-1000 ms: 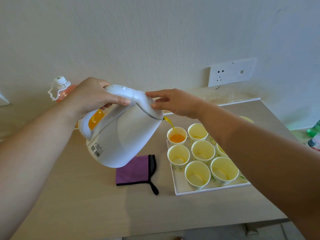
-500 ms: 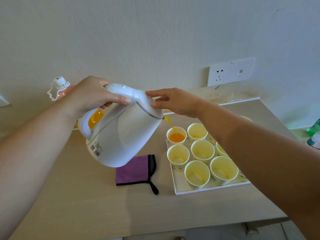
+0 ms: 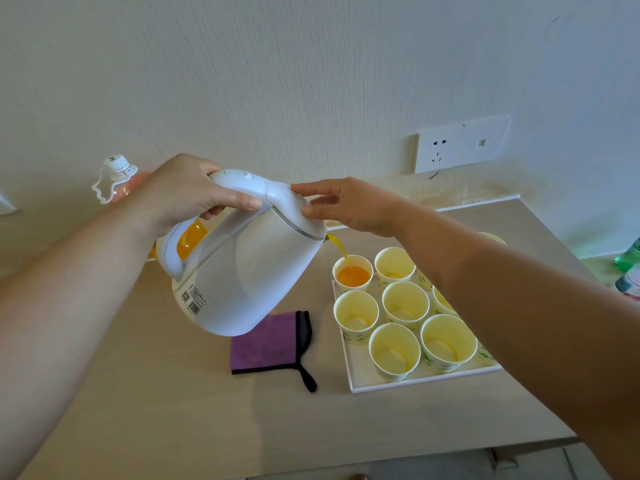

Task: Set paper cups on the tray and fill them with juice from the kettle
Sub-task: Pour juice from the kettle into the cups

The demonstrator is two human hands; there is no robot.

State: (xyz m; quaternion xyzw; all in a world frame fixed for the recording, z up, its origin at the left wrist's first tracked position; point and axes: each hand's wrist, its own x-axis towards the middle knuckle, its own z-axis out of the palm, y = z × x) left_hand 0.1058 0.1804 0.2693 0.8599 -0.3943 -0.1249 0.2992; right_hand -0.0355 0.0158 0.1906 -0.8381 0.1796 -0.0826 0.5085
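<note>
My left hand (image 3: pixel 187 192) grips the handle of a white kettle (image 3: pixel 252 271), which is tilted to the right above the table. My right hand (image 3: pixel 349 206) rests its straight fingers on the kettle's lid. A thin stream of orange juice (image 3: pixel 341 251) runs from the spout into the far-left paper cup (image 3: pixel 352 274), which holds orange juice. Several empty yellow paper cups (image 3: pixel 405 303) stand on the white tray (image 3: pixel 360 379). My right forearm hides part of the tray and the cups on its right side.
A purple cloth (image 3: pixel 266 344) lies on the table left of the tray, under the kettle. A juice bottle (image 3: pixel 117 178) stands at the back left behind my left hand. A wall socket (image 3: pixel 460 145) is above the tray. Green bottles (image 3: pixel 628 268) show at the right edge.
The kettle stays tilted and keeps pouring; the juice level in the far-left cup has risen a little. Both hands hold their places.
</note>
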